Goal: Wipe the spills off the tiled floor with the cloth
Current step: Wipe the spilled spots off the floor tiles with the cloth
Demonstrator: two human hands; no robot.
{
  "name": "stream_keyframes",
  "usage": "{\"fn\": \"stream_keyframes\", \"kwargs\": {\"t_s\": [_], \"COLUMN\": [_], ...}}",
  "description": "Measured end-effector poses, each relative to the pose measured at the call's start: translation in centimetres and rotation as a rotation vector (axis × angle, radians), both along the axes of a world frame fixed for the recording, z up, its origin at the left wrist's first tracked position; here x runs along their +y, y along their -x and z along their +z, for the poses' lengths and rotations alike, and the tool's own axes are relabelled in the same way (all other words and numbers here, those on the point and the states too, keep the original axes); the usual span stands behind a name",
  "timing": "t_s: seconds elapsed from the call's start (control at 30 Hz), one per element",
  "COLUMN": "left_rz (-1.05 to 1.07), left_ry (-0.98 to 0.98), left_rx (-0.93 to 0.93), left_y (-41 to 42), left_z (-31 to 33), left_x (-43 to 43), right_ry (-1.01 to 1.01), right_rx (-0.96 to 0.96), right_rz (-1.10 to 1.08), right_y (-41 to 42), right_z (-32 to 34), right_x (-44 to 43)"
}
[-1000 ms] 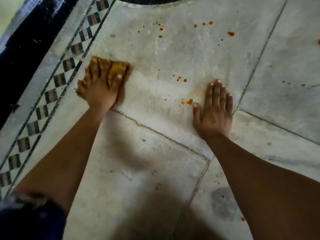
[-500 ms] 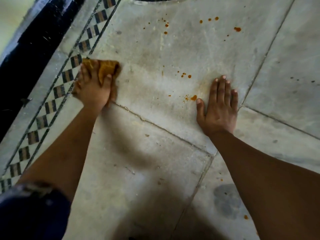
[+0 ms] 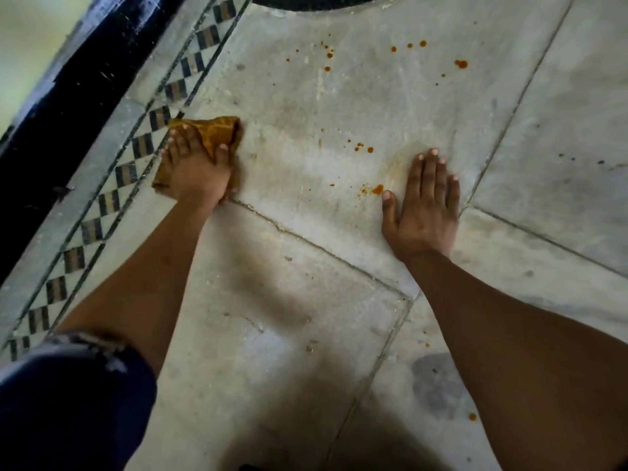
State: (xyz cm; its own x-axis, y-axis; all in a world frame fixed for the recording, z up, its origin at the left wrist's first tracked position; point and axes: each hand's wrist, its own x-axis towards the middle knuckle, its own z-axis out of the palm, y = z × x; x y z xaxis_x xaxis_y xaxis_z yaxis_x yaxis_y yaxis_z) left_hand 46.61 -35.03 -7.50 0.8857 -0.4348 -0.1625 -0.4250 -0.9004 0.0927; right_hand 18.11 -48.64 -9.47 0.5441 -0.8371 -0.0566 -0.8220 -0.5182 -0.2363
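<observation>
The cloth (image 3: 217,132), mustard-brown and bunched, lies on the tiled floor (image 3: 306,300) at the left, just beside the checked border strip (image 3: 142,144). My left hand (image 3: 195,171) sits on top of it. The fingers are spread over the fabric and the thumb is laid across its right side, pressing it down rather than clenching it. My right hand (image 3: 423,205) is flat on the floor well to the right, palm down and fingers straight, holding nothing and bracing me.

I judge that I'm mid-wipe, at the left end of a stroke. Most of the mess is not yet cleaned:
- An orange blot (image 3: 373,189) just beside my right thumb.
- A small cluster of drops (image 3: 362,146) between my hands and a little farther off.
- More specks (image 3: 328,56) scattered at the far side.
- One lone drop (image 3: 472,416) near me on the right.

A grey patch (image 3: 433,385) by my right forearm may be damp or a stain; I can't tell in this light.

The next move calls for a firm sweep of the cloth to the right, through the cluster and on to the blot. My right hand has to shift clear first, and after that comes a longer reach to the far specks.
</observation>
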Motion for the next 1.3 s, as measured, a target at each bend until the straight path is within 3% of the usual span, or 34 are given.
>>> {"fn": "stream_keyframes", "kwargs": {"t_s": [0.17,0.27,0.37,0.5,0.6,0.67,0.73,0.83,0.97,1.03,1.17,1.3], "left_rz": [-0.373,-0.275,-0.142,-0.139,-0.419,-0.663,-0.77,-0.667,-0.375,-0.347,-0.604,-0.837], "left_ry": [0.004,-0.036,0.011,0.05,0.035,0.042,0.018,-0.06,-0.064,-0.037,-0.068,0.008], "left_rx": [0.016,0.018,0.032,0.066,-0.003,-0.023,0.0,0.034,0.089,0.154,0.184,0.087], "left_y": [6.4,4.2,0.8,-0.1,3.1,5.3,5.4,1.5,-2.4,-2.4,2.3,3.7], "left_z": [0.4,0.3,0.2,0.7,0.1,-0.2,0.3,0.9,0.8,1.1,1.3,0.1], "left_x": [5.9,3.9,-3.9,-12.7,-12.7,-9.1,-5.0,-4.2,-12.7,-17.8,-22.6,-15.7], "right_ry": [-0.013,-0.004,0.009,0.015,0.02,0.02,0.009,-0.006,0.073,0.05,0.032,0.011], "right_rx": [0.016,0.007,0.006,0.007,-0.002,-0.014,-0.039,-0.098,-0.063,-0.024,-0.003,0.007], "right_rz": [0.001,-0.001,-0.008,-0.003,-0.004,-0.017,-0.009,0.012,-0.024,-0.09,-0.09,-0.095], "right_y": [0.1,0.0,0.0,0.0,0.0,0.1,0.0,0.6,2.0,2.0,2.1,2.0], "right_z": [0.1,0.0,-0.2,-0.3,-0.2,-0.2,-0.2,0.7,0.6,-0.2,-0.5,-0.2], "right_x": [0.0,-0.1,-0.1,0.0,-0.1,0.0,0.1,-0.8,-5.0,-6.1,-6.0,-6.0]}}
